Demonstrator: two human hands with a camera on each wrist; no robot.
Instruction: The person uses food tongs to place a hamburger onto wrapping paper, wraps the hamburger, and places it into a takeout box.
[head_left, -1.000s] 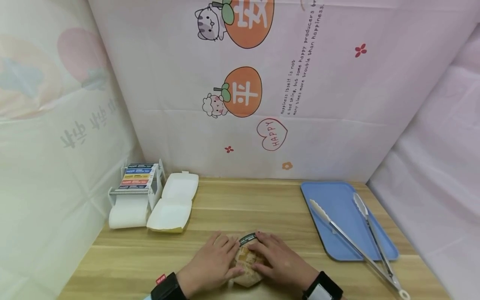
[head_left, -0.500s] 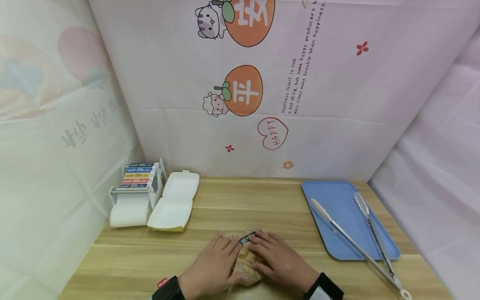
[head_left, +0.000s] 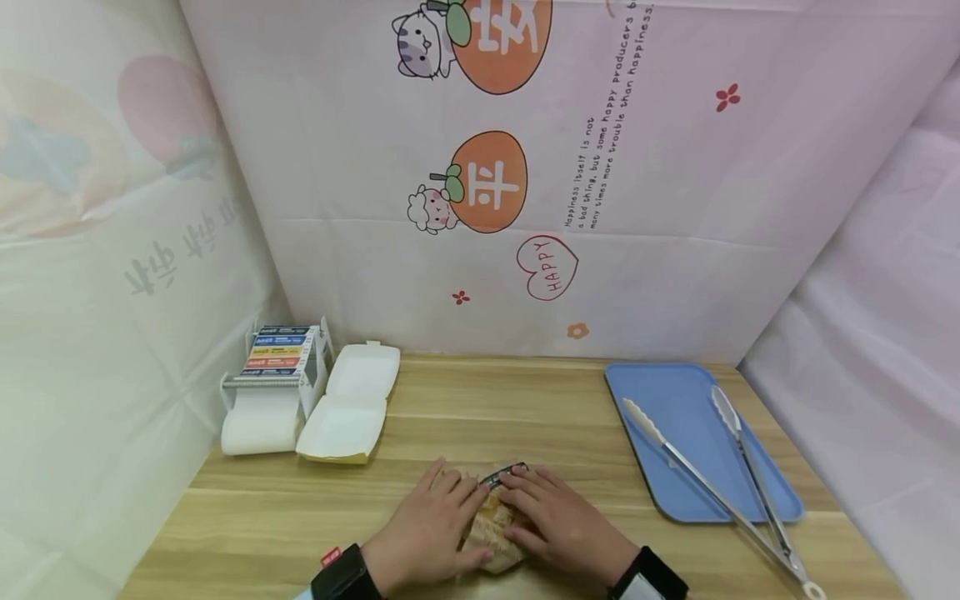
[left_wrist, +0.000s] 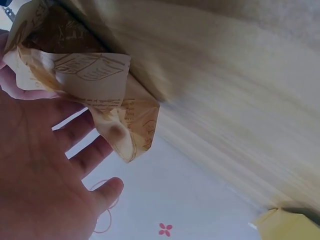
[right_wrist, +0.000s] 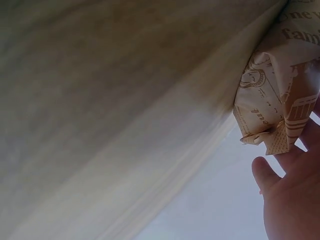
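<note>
A bundle wrapped in brown printed paper [head_left: 493,533] sits on the wooden table near its front edge, between both hands. A dark printed sticker strip [head_left: 495,479] lies across its far side. My left hand [head_left: 429,529] rests on the bundle's left side, fingers extended, fingertips at the strip's left end and thumb along the near side. From the right, my right hand [head_left: 566,523] presses with its fingertips at the strip's right end, thumb on the paper. Folded paper corners [left_wrist: 131,132] stick out beyond the fingers in the left wrist view. What is inside the wrapping is hidden.
At the back left stands a sticker dispenser [head_left: 277,350] with several coloured label rolls and a white roll below. Beside it an opened white takeaway box [head_left: 342,429] lies flat. Metal tongs [head_left: 701,482] lie across a blue tray [head_left: 678,387] on the right.
My left hand has shifted slightly right, and its fingertips now cover more of the strip's left end. The bundle has turned a little. The right hand has barely moved.
</note>
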